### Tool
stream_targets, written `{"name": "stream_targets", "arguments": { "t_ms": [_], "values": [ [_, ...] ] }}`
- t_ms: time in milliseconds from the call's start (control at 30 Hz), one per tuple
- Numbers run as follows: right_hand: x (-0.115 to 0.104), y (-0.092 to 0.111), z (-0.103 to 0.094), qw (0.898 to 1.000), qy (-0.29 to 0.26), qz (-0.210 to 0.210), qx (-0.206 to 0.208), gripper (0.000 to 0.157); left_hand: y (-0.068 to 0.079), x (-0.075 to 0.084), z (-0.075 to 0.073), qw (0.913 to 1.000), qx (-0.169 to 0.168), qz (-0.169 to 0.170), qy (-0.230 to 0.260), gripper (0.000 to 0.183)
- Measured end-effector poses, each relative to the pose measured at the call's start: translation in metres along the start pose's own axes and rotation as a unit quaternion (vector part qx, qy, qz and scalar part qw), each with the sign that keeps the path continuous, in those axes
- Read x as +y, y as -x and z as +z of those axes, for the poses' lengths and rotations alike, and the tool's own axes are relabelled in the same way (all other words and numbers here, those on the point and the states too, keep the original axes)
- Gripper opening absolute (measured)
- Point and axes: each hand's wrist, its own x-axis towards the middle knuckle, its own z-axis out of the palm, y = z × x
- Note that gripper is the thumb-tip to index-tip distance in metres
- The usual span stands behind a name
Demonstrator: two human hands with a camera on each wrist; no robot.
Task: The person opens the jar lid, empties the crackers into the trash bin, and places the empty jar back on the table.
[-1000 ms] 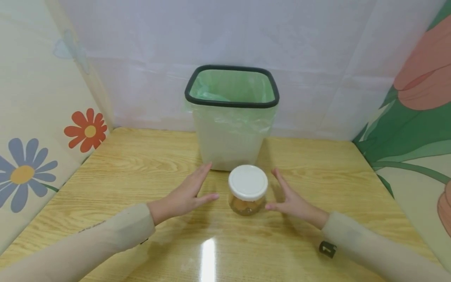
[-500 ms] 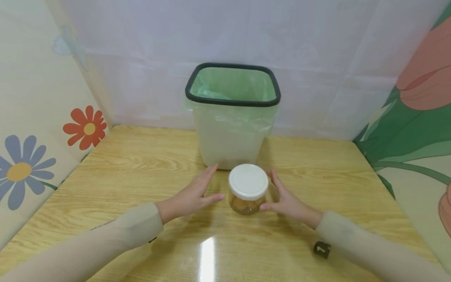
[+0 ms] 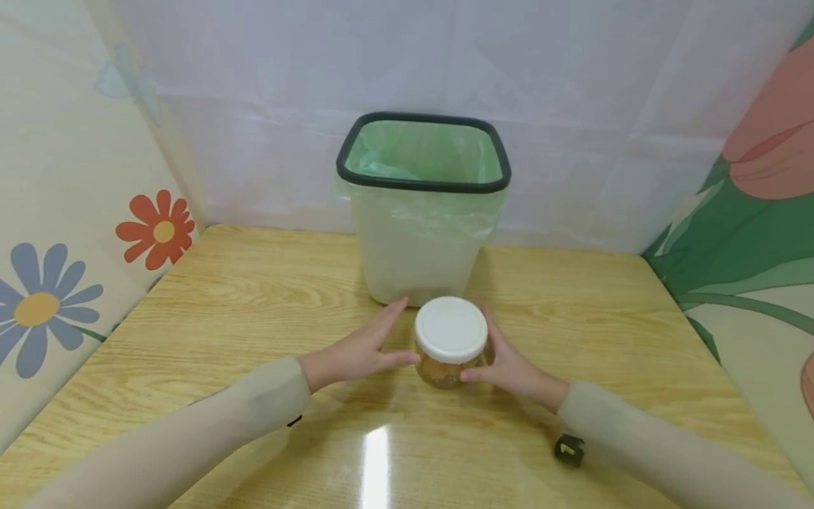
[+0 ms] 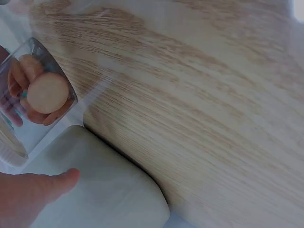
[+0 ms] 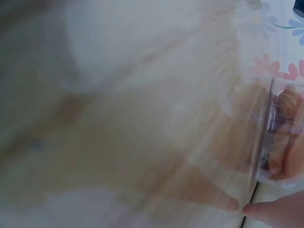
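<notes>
Head view: left hand (image 3: 362, 353), fingers straight and together, thumb spread wide, nothing held, thumb tip at the jar's left side, contact not certain; right hand (image 3: 511, 367), thumb in front of the jar and fingers behind it, spread around its right side, no firm grip evident; both arms reaching in from the lower corners, in pale sleeves (image 3: 159, 442); jar (image 3: 437, 373), clear, upright between the hands, with white lid (image 3: 451, 329); bin (image 3: 416, 244), pale, dark-rimmed, with green liner (image 3: 439, 152), standing behind the jar; table (image 3: 273, 276), wood-grained, glossy, one bright streak of glare at the near side; white sheet (image 3: 286, 71) at the back; red flower (image 3: 152, 230) and blue flower (image 3: 47, 311) on the left wall, pink bloom (image 3: 772, 141) on the right

Left wrist view: one digit extended across the bin's side; jar at the left edge, round tan pieces (image 4: 47, 92) inside

Right wrist view: table blurred; one fingertip near the jar at the right edge; pale printed flowers at top right
</notes>
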Motion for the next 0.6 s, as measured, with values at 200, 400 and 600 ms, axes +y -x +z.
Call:
{"name": "stream_targets", "arguments": {
  "t_ms": [200,400,600],
  "values": [
    [0.004,-0.005,0.002,0.998,-0.048,-0.042,-0.005,0.139,-0.009,0.003,0.001,0.9992,-0.017,0.003,0.037,0.104],
    [0.003,-0.009,0.002,0.997,-0.052,-0.05,-0.016,0.129,-0.021,0.002,0.002,0.9979,-0.029,0.033,0.046,0.112],
    [0.002,-0.011,0.002,0.996,-0.075,-0.043,-0.027,0.131,-0.033,0.003,0.0,0.995,-0.06,0.053,0.061,0.117]
  ]
}}
